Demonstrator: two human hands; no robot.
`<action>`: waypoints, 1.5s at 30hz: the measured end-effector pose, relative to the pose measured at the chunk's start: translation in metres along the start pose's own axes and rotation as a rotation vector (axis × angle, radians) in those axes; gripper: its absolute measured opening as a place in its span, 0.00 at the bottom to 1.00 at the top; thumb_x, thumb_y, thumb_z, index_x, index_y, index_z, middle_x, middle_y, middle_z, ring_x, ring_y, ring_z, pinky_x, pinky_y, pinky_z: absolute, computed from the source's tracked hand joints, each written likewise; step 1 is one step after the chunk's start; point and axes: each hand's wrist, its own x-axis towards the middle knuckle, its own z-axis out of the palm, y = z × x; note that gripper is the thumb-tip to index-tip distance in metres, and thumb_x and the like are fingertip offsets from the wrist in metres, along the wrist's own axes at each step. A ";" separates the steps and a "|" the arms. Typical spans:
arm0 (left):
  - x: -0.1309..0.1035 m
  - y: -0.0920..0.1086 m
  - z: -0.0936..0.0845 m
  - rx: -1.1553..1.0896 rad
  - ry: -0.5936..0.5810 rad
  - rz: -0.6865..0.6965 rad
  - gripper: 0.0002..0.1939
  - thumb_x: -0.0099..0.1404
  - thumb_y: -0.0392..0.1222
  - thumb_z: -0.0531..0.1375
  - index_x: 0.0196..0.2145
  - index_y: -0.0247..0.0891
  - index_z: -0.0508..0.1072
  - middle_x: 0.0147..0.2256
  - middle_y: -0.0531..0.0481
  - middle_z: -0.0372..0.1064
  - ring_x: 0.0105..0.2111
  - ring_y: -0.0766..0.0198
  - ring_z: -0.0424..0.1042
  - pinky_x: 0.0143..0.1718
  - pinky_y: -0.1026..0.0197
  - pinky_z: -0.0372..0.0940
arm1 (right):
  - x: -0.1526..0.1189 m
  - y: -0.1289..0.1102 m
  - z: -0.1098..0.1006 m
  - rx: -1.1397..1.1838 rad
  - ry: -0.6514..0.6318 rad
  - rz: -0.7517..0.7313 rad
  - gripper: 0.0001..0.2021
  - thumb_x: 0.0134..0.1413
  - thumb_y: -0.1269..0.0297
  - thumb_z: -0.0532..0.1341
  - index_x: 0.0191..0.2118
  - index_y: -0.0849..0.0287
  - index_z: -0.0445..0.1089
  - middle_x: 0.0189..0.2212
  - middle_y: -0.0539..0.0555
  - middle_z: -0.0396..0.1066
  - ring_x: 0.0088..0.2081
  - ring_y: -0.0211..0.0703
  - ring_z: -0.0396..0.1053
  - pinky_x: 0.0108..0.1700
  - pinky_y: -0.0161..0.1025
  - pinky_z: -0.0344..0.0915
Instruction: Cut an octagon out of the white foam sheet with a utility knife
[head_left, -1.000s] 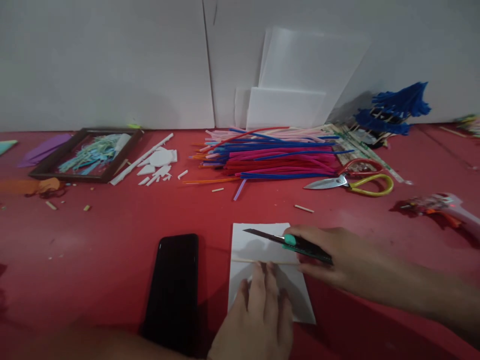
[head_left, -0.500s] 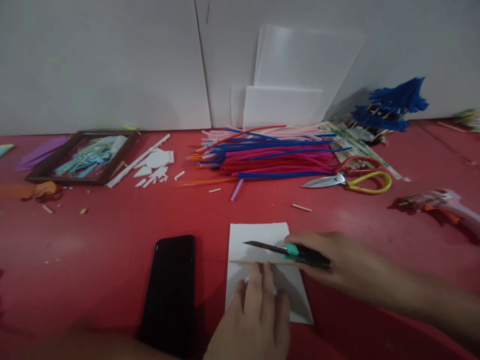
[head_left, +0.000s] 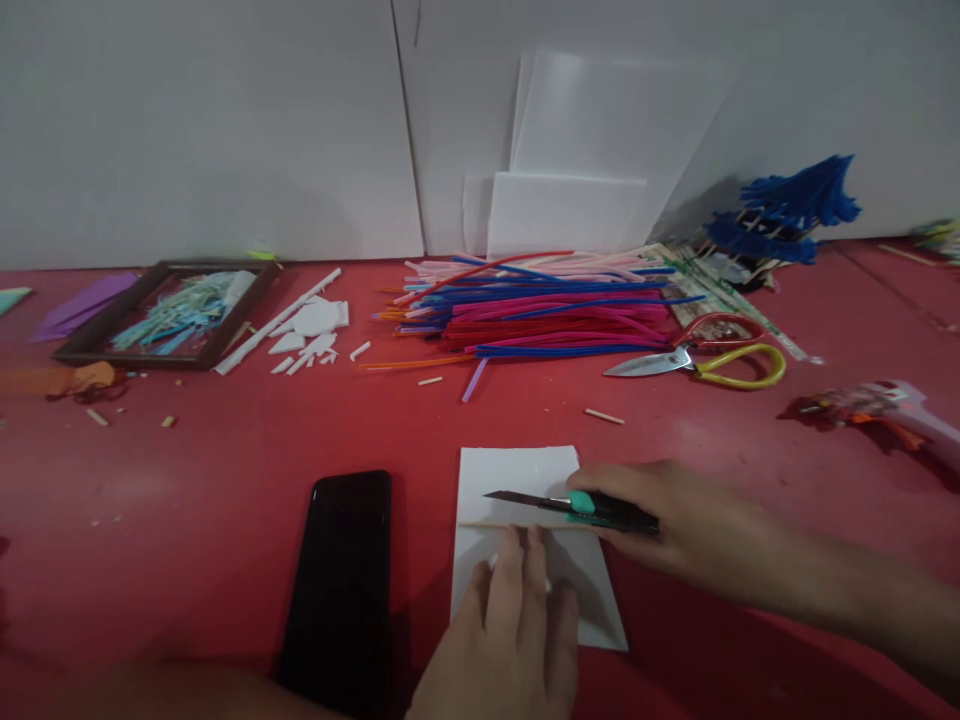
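A white foam-board piece (head_left: 517, 470) lies on the red table in front of me. Across it runs a thin wooden stick (head_left: 480, 524). My left hand (head_left: 514, 630) rests on the lower part of the board, fingers stretched out, with the fingertips against the stick. My right hand (head_left: 660, 510) is closed around a utility knife (head_left: 600, 505) with a black and green handle. The knife's blade is extended and points left, just beyond the stick, over the board. Whether the blade touches the board I cannot tell.
Left of the board lies a black phone (head_left: 341, 580). Farther back are a bundle of coloured pipe cleaners (head_left: 540, 310), scissors (head_left: 697, 362), white scraps (head_left: 319, 318) and a brown frame (head_left: 75, 345). A glue gun (head_left: 892, 405) lies at right, near a blue paper model (head_left: 799, 205).
The knife blade's tip has come down slightly toward the stick. My left hand stays in place on the board.
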 end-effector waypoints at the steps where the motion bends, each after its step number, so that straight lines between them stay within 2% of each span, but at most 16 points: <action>1: 0.000 0.001 -0.001 0.000 -0.018 0.002 0.18 0.76 0.45 0.54 0.60 0.47 0.74 0.59 0.41 0.72 0.58 0.50 0.71 0.50 0.55 0.68 | 0.000 0.001 0.000 0.003 -0.003 0.001 0.16 0.57 0.77 0.57 0.47 0.53 0.73 0.38 0.50 0.81 0.35 0.40 0.79 0.38 0.33 0.71; 4: 0.000 0.002 -0.002 0.001 -0.026 0.005 0.18 0.76 0.45 0.55 0.60 0.46 0.73 0.59 0.40 0.72 0.58 0.48 0.71 0.50 0.54 0.68 | -0.001 0.004 0.001 0.004 -0.008 0.008 0.15 0.59 0.75 0.57 0.47 0.53 0.73 0.38 0.51 0.81 0.35 0.41 0.79 0.37 0.33 0.71; 8: 0.001 0.001 -0.002 -0.008 0.023 -0.004 0.17 0.77 0.43 0.53 0.58 0.46 0.75 0.57 0.41 0.74 0.57 0.50 0.73 0.48 0.55 0.69 | 0.000 0.005 0.001 0.003 -0.013 0.017 0.11 0.61 0.72 0.57 0.45 0.54 0.73 0.37 0.51 0.81 0.34 0.41 0.78 0.36 0.33 0.70; 11: 0.002 0.001 -0.002 -0.010 0.032 -0.021 0.17 0.77 0.43 0.52 0.57 0.46 0.76 0.57 0.41 0.74 0.57 0.51 0.73 0.47 0.57 0.69 | 0.002 0.000 0.000 -0.006 -0.030 0.036 0.13 0.61 0.74 0.56 0.46 0.54 0.73 0.39 0.52 0.81 0.36 0.42 0.78 0.38 0.35 0.71; 17: 0.002 0.005 0.000 -0.007 0.007 -0.041 0.17 0.76 0.45 0.55 0.59 0.45 0.75 0.59 0.41 0.73 0.58 0.52 0.70 0.51 0.56 0.66 | 0.000 -0.001 0.001 -0.171 0.022 -0.044 0.20 0.63 0.69 0.58 0.59 0.58 0.71 0.50 0.61 0.79 0.48 0.50 0.79 0.47 0.45 0.75; 21: 0.002 0.005 0.002 -0.014 0.034 -0.020 0.17 0.76 0.45 0.55 0.57 0.42 0.76 0.57 0.40 0.74 0.56 0.50 0.71 0.50 0.55 0.66 | -0.006 -0.003 0.004 -0.388 0.056 -0.151 0.28 0.60 0.77 0.51 0.64 0.61 0.68 0.50 0.62 0.80 0.42 0.52 0.81 0.40 0.47 0.78; 25: 0.001 0.004 0.004 0.015 0.065 0.005 0.18 0.75 0.43 0.55 0.58 0.41 0.76 0.56 0.39 0.74 0.53 0.50 0.71 0.49 0.53 0.65 | -0.011 -0.014 0.001 -0.411 0.008 -0.193 0.33 0.55 0.82 0.53 0.64 0.50 0.69 0.47 0.54 0.82 0.36 0.45 0.81 0.35 0.39 0.77; 29: 0.000 0.002 0.004 0.053 0.074 0.013 0.19 0.76 0.46 0.53 0.58 0.44 0.76 0.53 0.44 0.77 0.53 0.52 0.71 0.52 0.55 0.62 | -0.010 -0.023 -0.003 -0.388 -0.023 -0.175 0.35 0.54 0.81 0.57 0.65 0.45 0.68 0.43 0.51 0.82 0.32 0.42 0.80 0.32 0.35 0.73; 33: 0.000 0.001 0.003 0.081 0.057 0.000 0.20 0.77 0.47 0.52 0.60 0.42 0.74 0.51 0.45 0.79 0.54 0.54 0.71 0.52 0.57 0.61 | -0.005 -0.027 -0.005 -0.464 -0.039 -0.180 0.35 0.51 0.81 0.57 0.64 0.45 0.69 0.40 0.51 0.82 0.29 0.41 0.78 0.28 0.34 0.67; 38: 0.000 0.003 0.003 0.106 0.021 0.017 0.21 0.76 0.50 0.54 0.62 0.44 0.72 0.47 0.46 0.80 0.54 0.55 0.71 0.52 0.57 0.61 | -0.001 -0.030 -0.005 -0.546 -0.053 -0.208 0.36 0.48 0.81 0.57 0.62 0.47 0.71 0.38 0.51 0.81 0.25 0.41 0.76 0.22 0.35 0.59; 45: 0.002 0.002 -0.002 0.105 -0.020 0.017 0.21 0.75 0.49 0.55 0.62 0.45 0.72 0.50 0.46 0.79 0.55 0.56 0.72 0.52 0.58 0.62 | -0.004 -0.026 -0.006 -0.538 -0.062 -0.211 0.38 0.48 0.81 0.57 0.64 0.44 0.68 0.38 0.50 0.81 0.26 0.37 0.74 0.24 0.33 0.59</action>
